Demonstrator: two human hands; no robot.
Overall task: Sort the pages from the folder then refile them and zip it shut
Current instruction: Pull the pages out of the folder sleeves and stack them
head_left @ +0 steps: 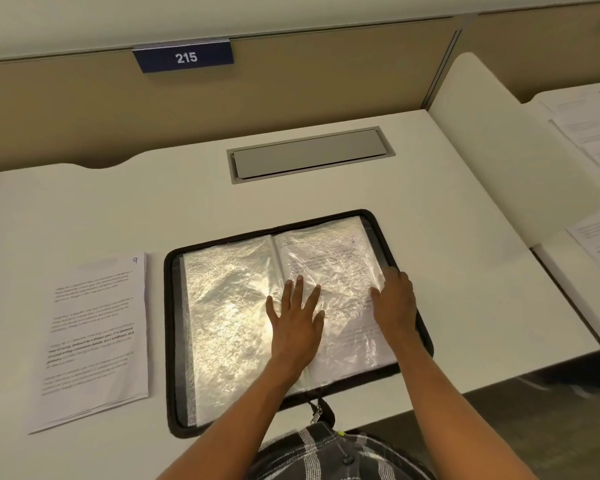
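Observation:
A black zip folder (174,341) lies open on the white desk, its crinkled clear sleeves spread to both sides. The right sleeve (329,258) holds a printed page. My left hand (297,318) lies flat with spread fingers on that sleeve near the spine. My right hand (394,301) rests at the sleeve's right edge, fingers bent over it; whether it pinches the edge is unclear. A stack of printed pages (97,341), the top one marked 9, sits left of the folder. The zipper pull (316,412) hangs at the folder's near edge.
A grey cable hatch (309,154) is set into the desk behind the folder. A beige partition with a blue 215 sign (184,58) stands at the back. More printed sheets (593,133) lie on the neighbouring desk to the right.

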